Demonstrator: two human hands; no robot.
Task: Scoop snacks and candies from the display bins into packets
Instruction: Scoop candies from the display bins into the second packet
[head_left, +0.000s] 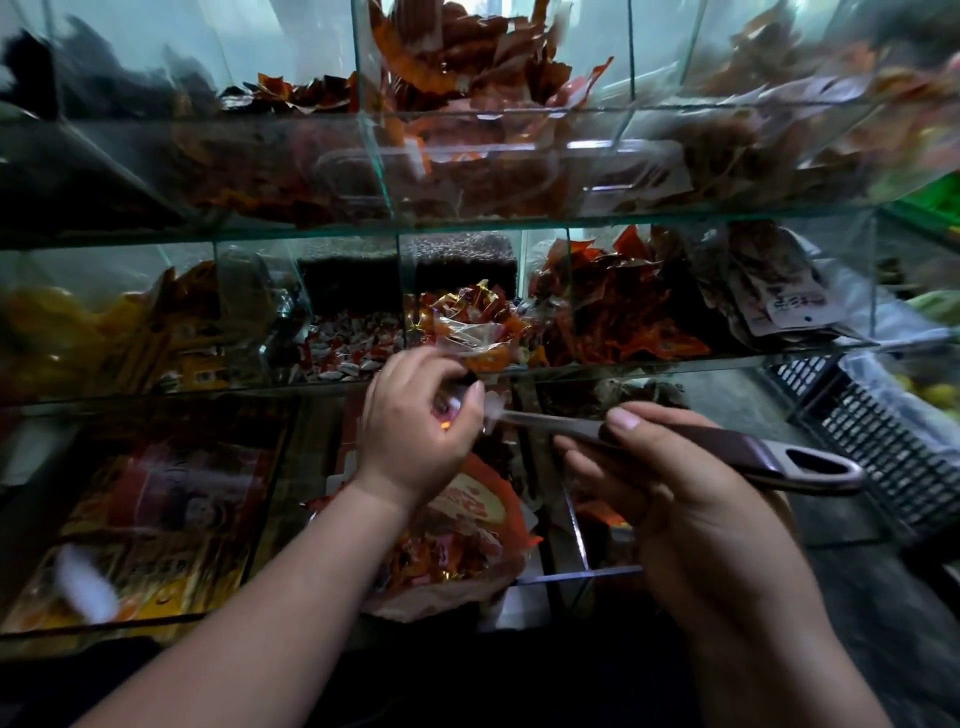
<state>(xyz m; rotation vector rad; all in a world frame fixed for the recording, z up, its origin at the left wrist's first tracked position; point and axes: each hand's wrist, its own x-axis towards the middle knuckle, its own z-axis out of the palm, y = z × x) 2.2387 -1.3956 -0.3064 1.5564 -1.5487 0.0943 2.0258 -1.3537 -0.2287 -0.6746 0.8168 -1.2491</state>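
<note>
The right hand (675, 499) is closed round the dark-brown, metal-ended scoop handle (727, 449), thumb laid on top. The left hand (415, 421) is curled round small wrapped candies (448, 411) at the handle's far end. Both are held before the tiered glass display bins (649, 364), above an open orange plastic packet (483, 501) of sweets.

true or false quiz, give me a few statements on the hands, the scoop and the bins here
1. The right hand holds the scoop by its brown handle. True.
2. The left hand lies flat and empty. False: its fingers curl round small wrapped candies.
3. A black crate stands at the right edge. True.
4. The bins are wooden. False: they have clear glass walls.
</note>
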